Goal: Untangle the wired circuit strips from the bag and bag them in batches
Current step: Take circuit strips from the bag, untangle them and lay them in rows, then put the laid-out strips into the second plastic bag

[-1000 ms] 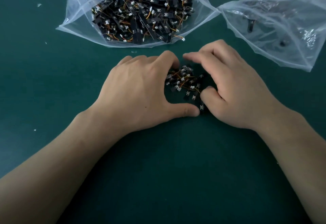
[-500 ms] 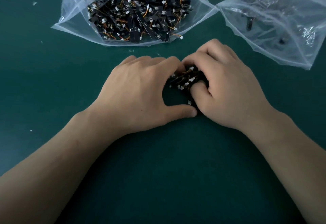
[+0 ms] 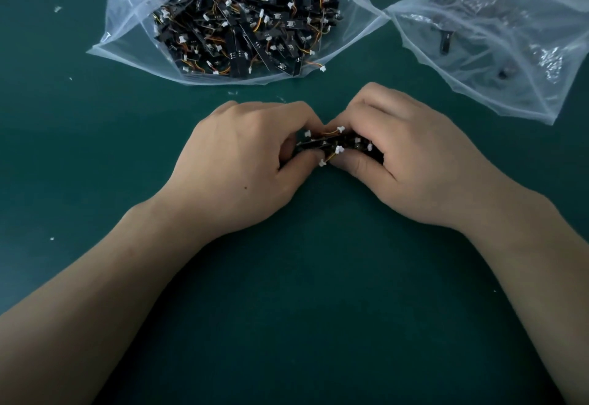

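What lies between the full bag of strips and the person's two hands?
Head view: only bare green mat with tiny pale scraps separates the bag from left hand and right hand.

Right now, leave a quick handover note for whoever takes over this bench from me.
Hands: left hand and right hand both grip one bundle of strips between them, over the green table.
Big bag, far left: packed with tangled strips.
Second bag, far right: nearly empty, a few dark pieces inside.
Done: one batch is out and gathered.
Left: bag this bundle, then work through the big bag.
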Tool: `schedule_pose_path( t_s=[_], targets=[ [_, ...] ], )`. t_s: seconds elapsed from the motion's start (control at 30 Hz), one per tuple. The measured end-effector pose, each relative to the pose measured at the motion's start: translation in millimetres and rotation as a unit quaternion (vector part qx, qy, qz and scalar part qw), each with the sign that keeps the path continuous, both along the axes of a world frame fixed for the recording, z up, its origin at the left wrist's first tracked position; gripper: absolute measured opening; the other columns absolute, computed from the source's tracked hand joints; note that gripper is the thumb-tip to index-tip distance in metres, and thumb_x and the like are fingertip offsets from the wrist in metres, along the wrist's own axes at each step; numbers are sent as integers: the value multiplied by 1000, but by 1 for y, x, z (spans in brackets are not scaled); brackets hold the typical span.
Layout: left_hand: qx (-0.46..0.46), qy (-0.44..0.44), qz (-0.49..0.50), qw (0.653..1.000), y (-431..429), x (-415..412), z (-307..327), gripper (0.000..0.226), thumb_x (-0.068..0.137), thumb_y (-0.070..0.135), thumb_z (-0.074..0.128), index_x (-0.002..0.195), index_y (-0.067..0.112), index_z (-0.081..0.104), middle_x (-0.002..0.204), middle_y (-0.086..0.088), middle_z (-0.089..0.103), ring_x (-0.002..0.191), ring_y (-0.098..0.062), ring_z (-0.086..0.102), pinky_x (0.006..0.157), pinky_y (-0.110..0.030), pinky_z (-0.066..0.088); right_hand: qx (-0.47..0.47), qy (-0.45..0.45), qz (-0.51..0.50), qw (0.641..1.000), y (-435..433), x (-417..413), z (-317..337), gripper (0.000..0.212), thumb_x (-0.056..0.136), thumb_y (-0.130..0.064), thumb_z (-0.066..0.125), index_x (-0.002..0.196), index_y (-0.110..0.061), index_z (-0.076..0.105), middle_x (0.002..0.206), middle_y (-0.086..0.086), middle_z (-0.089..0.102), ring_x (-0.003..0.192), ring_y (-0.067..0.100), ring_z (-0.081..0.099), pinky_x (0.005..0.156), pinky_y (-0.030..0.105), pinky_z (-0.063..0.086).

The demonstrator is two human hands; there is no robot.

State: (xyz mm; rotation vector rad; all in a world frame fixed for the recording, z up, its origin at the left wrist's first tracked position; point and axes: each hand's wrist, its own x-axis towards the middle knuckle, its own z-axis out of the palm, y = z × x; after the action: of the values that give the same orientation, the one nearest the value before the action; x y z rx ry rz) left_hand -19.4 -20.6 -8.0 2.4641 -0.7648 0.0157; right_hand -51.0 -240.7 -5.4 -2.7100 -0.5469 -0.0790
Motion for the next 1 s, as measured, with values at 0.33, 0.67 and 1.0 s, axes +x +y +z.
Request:
schedule_pose_path(
  t_s=[0.33,0.67,1.0],
  targets=[
    [-65,33,13,997,0,0,-2,42,87,43,66,124,30,49,78,14,61,66,-6,55,62,-30,38,41,5,-24,999,6,-4,2,31,103,-35,50,113,-9,65,104,-2,50,79,20,50,72,43,47],
    [-57,50,16,997,1,1,-1,42,83,32,63,124,32,55,82,18,63,66,0,55,62,-29,40,14,44,-25,999,11,-2,11,40,98,-40,43,111,-8,62,104,1,50,80,22,49,73,42,45],
    [-56,48,19,997,0,1,-1,50,85,30,61,134,30,55,84,19,63,68,0,55,63,-28,40,-54,-22,-33,998,15,-7,1,16,106,-23,51,98,-10,52,95,0,43,74,18,38,62,41,43]
  ],
)
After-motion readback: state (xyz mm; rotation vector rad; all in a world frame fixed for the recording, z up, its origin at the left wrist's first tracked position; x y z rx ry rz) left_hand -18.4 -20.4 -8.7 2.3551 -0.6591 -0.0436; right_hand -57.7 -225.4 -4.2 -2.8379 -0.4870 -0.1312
